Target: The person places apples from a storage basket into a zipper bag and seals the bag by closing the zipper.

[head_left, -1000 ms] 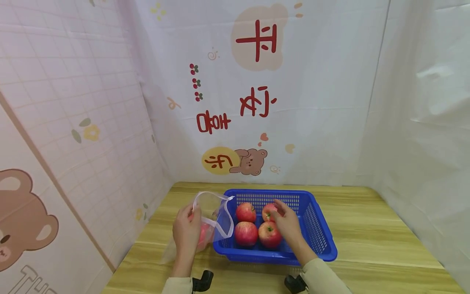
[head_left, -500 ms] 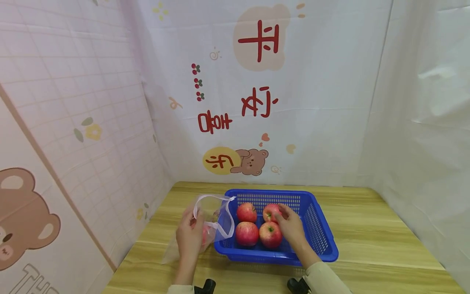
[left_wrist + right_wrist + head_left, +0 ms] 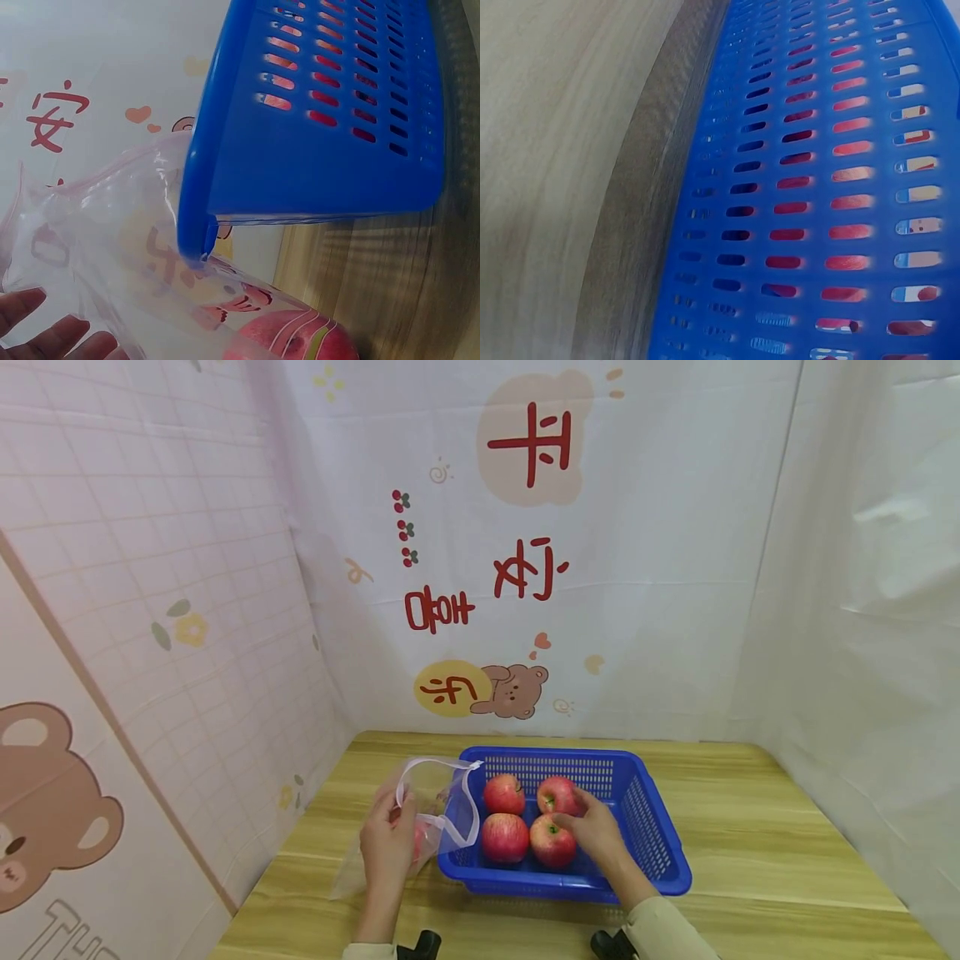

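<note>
Right hand (image 3: 596, 832), in the lower centre of the head view, reaches into the blue plastic basket (image 3: 660, 847) with curled fingers resting on the near-right apple (image 3: 551, 843); whether they actually grip it cannot be told. Left hand (image 3: 386, 847), lower left of centre, holds a clear zip bag (image 3: 442, 810) open against the basket's left wall. Largest in the frame is the wooden table (image 3: 787, 860) across the bottom, backed by pale printed curtains. On it sits the basket, slotted along its sides, holding four red apples in two rows. Smaller, the bag holds one more red apple (image 3: 289, 337), low in the left wrist view, just beside the basket's corner.
</note>
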`<state>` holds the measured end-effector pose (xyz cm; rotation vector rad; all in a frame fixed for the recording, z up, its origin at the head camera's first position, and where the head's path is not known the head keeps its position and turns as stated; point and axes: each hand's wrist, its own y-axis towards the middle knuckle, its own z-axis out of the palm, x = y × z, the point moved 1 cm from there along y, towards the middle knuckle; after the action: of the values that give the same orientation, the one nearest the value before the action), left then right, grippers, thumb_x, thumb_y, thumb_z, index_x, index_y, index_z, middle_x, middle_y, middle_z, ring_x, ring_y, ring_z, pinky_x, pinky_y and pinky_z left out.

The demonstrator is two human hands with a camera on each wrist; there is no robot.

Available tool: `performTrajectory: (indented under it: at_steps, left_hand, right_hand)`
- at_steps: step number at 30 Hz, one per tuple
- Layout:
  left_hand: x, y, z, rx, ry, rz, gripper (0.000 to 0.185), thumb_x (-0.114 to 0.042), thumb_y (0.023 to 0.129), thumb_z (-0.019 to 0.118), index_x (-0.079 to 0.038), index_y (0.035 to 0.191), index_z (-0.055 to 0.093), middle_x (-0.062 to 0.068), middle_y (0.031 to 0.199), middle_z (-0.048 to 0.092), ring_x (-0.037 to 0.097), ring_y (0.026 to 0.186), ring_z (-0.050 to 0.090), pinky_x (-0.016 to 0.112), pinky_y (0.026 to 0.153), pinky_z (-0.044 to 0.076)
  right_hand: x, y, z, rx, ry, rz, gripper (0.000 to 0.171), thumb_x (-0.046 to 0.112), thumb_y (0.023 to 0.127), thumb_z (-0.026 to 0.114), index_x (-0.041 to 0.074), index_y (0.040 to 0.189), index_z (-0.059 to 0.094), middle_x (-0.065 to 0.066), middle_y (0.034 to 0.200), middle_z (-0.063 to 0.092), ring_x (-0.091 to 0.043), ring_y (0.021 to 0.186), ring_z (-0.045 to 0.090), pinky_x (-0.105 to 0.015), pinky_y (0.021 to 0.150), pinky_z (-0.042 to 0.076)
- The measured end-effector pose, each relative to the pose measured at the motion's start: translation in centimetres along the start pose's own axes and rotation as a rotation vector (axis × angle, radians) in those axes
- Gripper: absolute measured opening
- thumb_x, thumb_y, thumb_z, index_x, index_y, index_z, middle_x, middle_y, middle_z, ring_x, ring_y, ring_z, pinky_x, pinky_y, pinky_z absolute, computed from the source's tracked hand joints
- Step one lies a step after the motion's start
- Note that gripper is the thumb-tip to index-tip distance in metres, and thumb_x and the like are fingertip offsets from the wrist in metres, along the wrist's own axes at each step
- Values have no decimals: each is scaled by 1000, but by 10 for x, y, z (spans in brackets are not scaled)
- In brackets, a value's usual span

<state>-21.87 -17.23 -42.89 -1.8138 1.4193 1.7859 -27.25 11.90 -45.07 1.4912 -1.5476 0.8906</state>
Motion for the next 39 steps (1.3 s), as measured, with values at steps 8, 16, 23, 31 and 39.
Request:
performTrajectory:
  at_steps: [8,16,23,31,39]
  left_hand:
    - [-1,1,1,8,3,-10,20,-15,94,66,-2,107,74,16,101,72,33,89,70,50,81,54]
    - [-1,1,0,8,-4,-22,20,-15,94,66,-2,107,74,16,102,72,33,89,70,51,82,54]
    - [-4,0,0,7,-12,-12,18,-14,94,66,-2,105,74,15,103,71,32,89,70,50,81,54]
    - [-4,1,1,-1,-10,-12,19,-15,93,67,-3,105,75,14,99,72,30,88,69,48,80,54]
    - [-4,1,1,-6,-3,1,18,-15,93,67,-3,104,75,13,97,72,30,86,69,47,79,54]
  right_hand:
    - [-4,0,0,97,-52,-19,78,13,80,80,-15,141,41,-37,137,47,-51,130,43,-60,105,37]
    - [-10,4,1,183,-135,-10,84,11,74,84,-12,142,42,-32,142,46,-50,133,39,-60,106,34]
    - [-13,6,1,194,-216,-70,81,11,68,88,-12,136,50,-29,128,59,-43,120,53,-57,102,40]
    - [-12,6,3,213,-282,-75,78,11,67,88,-12,133,53,-25,119,64,-39,111,58,-56,100,43]
    - [-10,7,5,244,-422,-108,81,18,66,89,-10,132,53,-23,115,64,-39,107,59,-57,97,45]
